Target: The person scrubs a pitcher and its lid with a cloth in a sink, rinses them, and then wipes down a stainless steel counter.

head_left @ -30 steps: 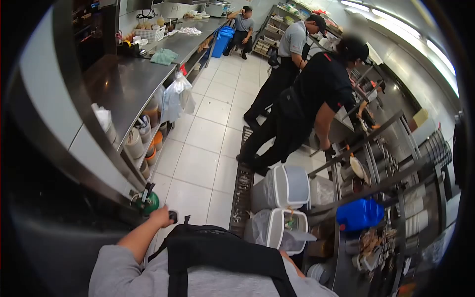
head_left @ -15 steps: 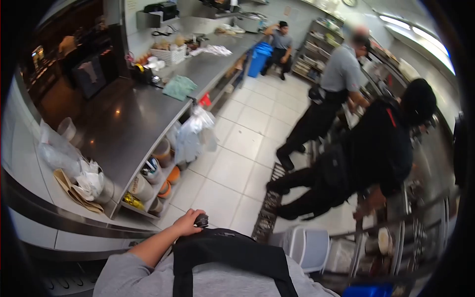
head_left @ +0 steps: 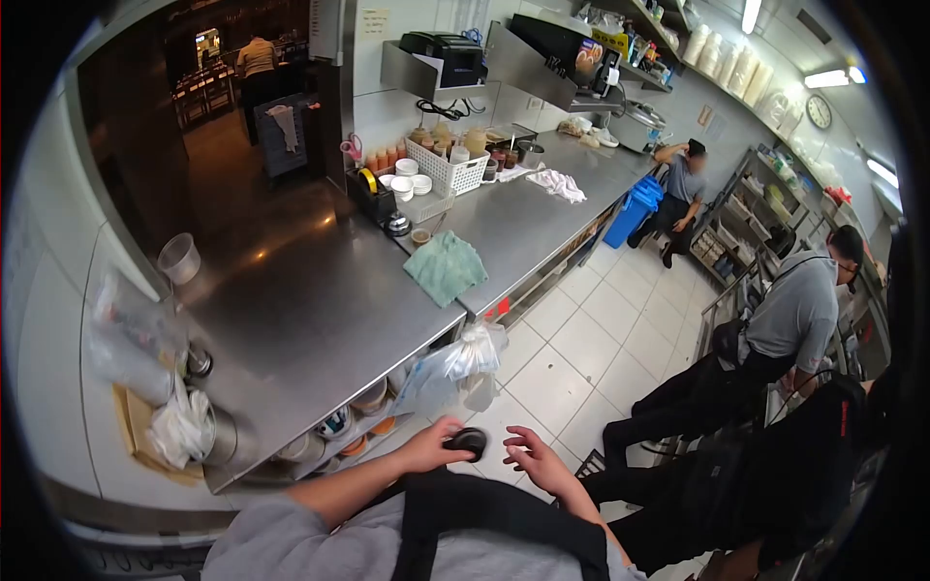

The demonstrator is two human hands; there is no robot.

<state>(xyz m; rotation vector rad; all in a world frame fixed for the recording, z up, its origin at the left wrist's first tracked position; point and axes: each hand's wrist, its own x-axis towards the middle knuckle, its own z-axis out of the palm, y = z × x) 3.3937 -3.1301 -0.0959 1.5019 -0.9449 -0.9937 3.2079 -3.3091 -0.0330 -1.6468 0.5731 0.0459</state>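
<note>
In front of my apron, my left hand (head_left: 432, 447) is closed on a small black round object (head_left: 470, 443), whose exact kind I cannot make out. Close by on its right, my right hand (head_left: 536, 459) is raised with the fingers curved and apart, holding nothing. A gap separates it from the black object. Past my hands, plastic bags (head_left: 475, 351) hang from the edge of the steel counter (head_left: 281, 334). A green cloth (head_left: 446, 267) lies on the counter's corner.
A white basket (head_left: 455, 172) of bottles stands farther along the counter. On the left are a metal container (head_left: 221, 436) and plastic bags. Two people (head_left: 790, 300) work at the right, and another person (head_left: 683, 184) sits at the back by a blue bin (head_left: 635, 208).
My view has swung left toward the counter. My left hand has lifted the black object away from my waist, and my right hand has come into view beside it.
</note>
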